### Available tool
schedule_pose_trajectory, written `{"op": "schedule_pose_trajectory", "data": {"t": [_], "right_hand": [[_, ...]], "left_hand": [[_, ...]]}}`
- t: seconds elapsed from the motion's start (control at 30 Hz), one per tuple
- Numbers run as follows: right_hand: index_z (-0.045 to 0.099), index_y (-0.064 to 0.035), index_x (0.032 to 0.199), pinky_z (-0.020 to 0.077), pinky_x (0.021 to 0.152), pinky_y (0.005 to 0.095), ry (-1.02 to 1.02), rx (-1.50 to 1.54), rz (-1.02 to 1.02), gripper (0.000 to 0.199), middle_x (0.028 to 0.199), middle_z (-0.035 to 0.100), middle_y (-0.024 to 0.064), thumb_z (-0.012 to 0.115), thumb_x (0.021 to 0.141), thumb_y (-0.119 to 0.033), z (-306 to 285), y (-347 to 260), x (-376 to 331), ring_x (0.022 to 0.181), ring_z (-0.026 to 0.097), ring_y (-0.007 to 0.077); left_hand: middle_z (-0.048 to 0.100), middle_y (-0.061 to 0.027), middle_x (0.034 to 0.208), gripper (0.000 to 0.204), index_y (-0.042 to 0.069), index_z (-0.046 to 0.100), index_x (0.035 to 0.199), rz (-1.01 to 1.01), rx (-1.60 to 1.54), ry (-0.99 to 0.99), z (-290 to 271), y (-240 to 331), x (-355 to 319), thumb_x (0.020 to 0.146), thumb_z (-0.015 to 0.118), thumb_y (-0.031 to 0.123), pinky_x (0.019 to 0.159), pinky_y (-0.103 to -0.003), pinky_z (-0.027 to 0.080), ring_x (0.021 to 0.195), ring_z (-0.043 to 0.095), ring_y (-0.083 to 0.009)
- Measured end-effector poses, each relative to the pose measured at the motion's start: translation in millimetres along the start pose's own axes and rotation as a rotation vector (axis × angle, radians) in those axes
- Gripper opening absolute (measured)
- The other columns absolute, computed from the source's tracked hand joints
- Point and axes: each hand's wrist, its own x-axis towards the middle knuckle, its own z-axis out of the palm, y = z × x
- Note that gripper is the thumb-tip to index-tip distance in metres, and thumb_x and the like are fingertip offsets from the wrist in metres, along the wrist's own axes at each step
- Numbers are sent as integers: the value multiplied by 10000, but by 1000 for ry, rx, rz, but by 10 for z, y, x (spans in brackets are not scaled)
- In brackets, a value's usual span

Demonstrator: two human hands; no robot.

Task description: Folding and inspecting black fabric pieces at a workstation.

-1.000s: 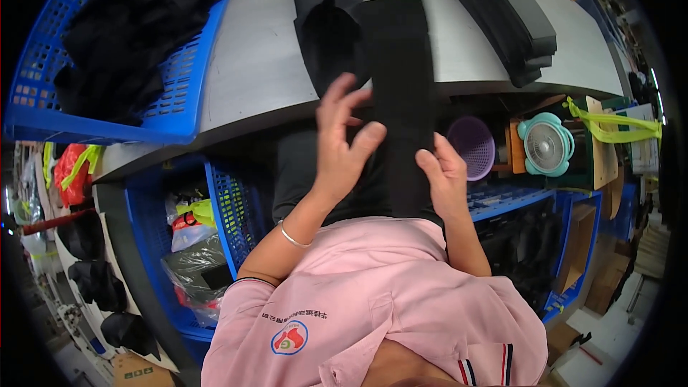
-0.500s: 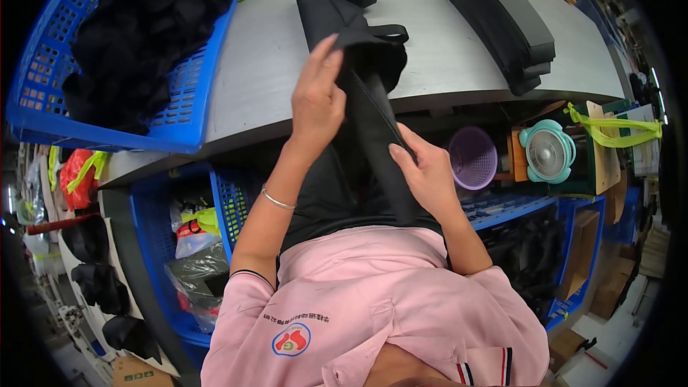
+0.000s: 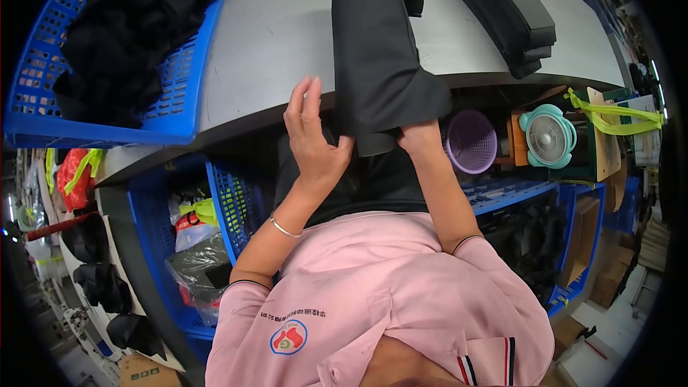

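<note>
A blue basket (image 3: pixel 107 111) of dark cloth sits at the left of the grey table (image 3: pixel 272 36). Next comes the left hand (image 3: pixel 313 140), fingers spread and raised, its thumb touching the left edge of the black garment (image 3: pixel 376 43). That garment lies in a long folded strip down the middle of the table, its lower end hanging over the front edge toward the person's chest. The right hand (image 3: pixel 419 136) is at the hanging end, mostly tucked under the cloth; I cannot tell whether it pinches the fabric or just props it.

The garment looks soft, light and limp, likely to slump and lose its fold if lifted by one corner, though not slippery or fragile. The best hold seems to be both side edges near the draped end, palms flat to keep the layers together.

Further right are a stack (image 3: pixel 512 14) of folded black pieces on the table, then a purple basket (image 3: pixel 473 143) and a teal fan (image 3: pixel 548 136) on the shelf below.
</note>
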Motion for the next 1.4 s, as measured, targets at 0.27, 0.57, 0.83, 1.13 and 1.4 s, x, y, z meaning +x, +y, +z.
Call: {"op": "schedule_pose_trajectory", "data": {"t": [0.27, 0.57, 0.83, 1.13, 1.4], "right_hand": [[497, -39, 1360, 501, 998, 404, 135, 150, 166, 445, 1325, 567, 92, 603, 988, -259, 220, -239, -52, 1191, 569, 230], [519, -17, 1315, 577, 876, 384, -75, 320, 124, 411, 1222, 628, 138, 585, 984, -252, 152, -150, -63, 1050, 652, 245], [524, -21, 1294, 585, 848, 368, -126, 378, 63, 397, 1188, 637, 131, 565, 989, -273, 131, -59, -37, 1025, 658, 241], [484, -42, 1347, 540, 937, 395, -138, 329, 62, 447, 1252, 600, 112, 577, 992, -297, 30, 81, -40, 1118, 614, 243], [360, -68, 1470, 416, 1090, 395, 100, 333, 105, 574, 1440, 469, 107, 613, 985, -240, 113, 125, 110, 1316, 469, 240]], "left_hand": [[474, -110, 1334, 796, 47, 490, 1410, -141, -239, 135, 122, 249, 47, 644, 593, -145, 607, -237, 443, 711, 512, -111], [557, -68, 1196, 727, 101, 643, 1285, -94, -367, 118, 155, 464, 40, 645, 545, -228, 514, -223, 418, 842, 559, -115], [560, -55, 1183, 754, 102, 648, 1298, -102, -393, 120, 194, 451, 12, 628, 560, -233, 503, -212, 407, 844, 569, -105], [559, -60, 1196, 776, 93, 643, 1312, -43, -367, 83, 124, 297, -20, 613, 574, -236, 503, -209, 405, 739, 547, -73], [589, -125, 1219, 574, 43, 610, 1346, -95, -408, 38, 1, 202, 3, 790, 575, -96, 659, -217, 488, 843, 576, -123]]}}
